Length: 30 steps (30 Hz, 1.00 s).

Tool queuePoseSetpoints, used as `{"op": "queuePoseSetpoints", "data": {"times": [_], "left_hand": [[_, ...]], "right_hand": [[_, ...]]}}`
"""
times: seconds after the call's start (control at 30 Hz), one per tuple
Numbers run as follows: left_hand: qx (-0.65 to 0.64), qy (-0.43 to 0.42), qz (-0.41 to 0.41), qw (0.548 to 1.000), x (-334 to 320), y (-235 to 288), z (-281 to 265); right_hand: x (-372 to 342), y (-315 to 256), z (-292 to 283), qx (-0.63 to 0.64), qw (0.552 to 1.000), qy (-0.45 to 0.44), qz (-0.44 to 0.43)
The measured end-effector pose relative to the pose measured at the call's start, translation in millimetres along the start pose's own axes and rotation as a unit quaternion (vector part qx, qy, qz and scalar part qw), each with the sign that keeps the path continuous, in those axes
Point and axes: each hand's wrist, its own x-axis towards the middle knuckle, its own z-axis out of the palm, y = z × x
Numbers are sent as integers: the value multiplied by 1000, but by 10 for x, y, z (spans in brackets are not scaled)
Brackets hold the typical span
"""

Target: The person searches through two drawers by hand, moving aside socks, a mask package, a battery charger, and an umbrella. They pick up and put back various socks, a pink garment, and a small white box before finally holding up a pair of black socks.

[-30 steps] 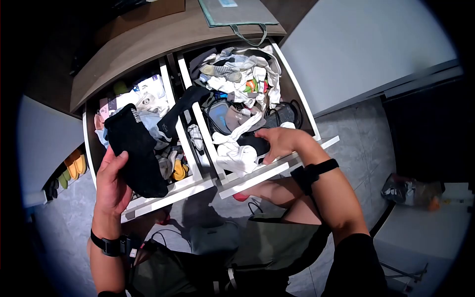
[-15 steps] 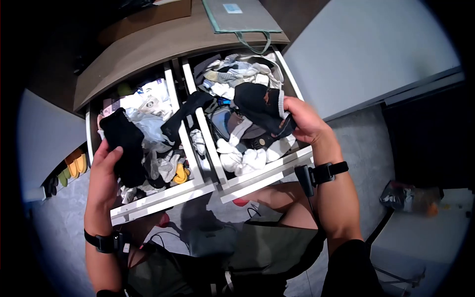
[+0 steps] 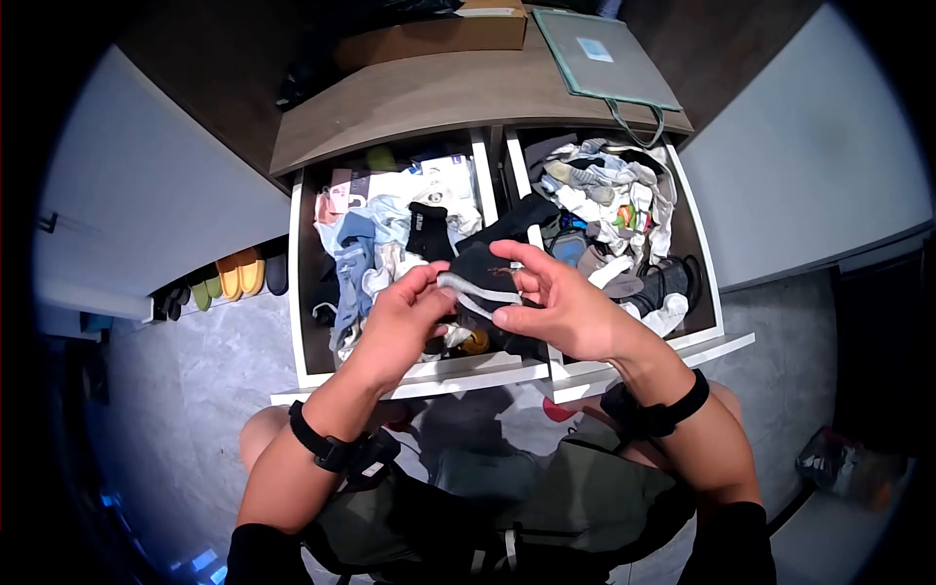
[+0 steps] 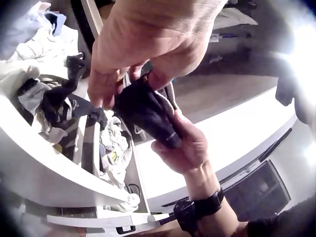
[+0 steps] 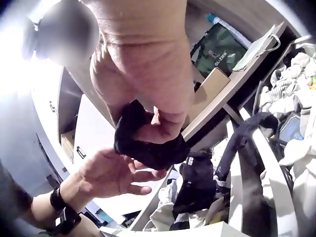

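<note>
Left hand (image 3: 395,331) and right hand (image 3: 577,310) both clamp a black sock (image 3: 478,263) at its pale cuff (image 3: 475,290), over the right side of the left drawer (image 3: 296,302).

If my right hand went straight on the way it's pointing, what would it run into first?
Most likely the dark cloth with the pale edge, which sits right at the right hand. Beyond that, the left hand looks next, though depth is hard to judge.
</note>
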Motion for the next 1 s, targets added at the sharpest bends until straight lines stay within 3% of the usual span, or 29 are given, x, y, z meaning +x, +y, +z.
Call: {"op": "queuePoseSetpoints", "data": {"times": [0.1,0.13,0.23,0.27,0.37,0.43,0.53,0.67,0.77,0.9,0.93,1.0], "left_hand": [[-3,-15,4,1000,55,-7,-140],[-27,-52,47,997,-2,10,-119],[-93,-49,75,992,-186,147,92],[-47,-22,35,998,-145,128,70],[-202,-72,-3,977,22,47,-112],[-277,-44,13,960,70,79,-228],[-325,-88,62,940,100,123,-451],[-291,-103,112,944,-53,193,-343],[-332,-174,100,922,-101,206,-315],[-309,-160,68,935,-90,170,-305],[-217,-124,88,964,-70,184,-252],[-161,-47,77,983,-66,135,-131]], "right_hand": [[-9,-57,21,33,999,-5,15],[-9,-72,49,45,999,0,18],[-26,-82,87,-4,999,-48,-23],[-35,-105,117,33,997,-70,-14],[-48,-145,116,-7,997,-70,-39],[-77,-185,52,-42,998,-41,-18],[-95,-151,-107,-153,988,11,15],[-115,-69,-171,-237,971,43,7],[-148,-132,-105,-300,952,54,-27],[-135,-78,-54,-340,935,72,-74],[-133,-81,-14,-343,932,80,-83],[-120,-159,98,-339,932,102,-71]]}}
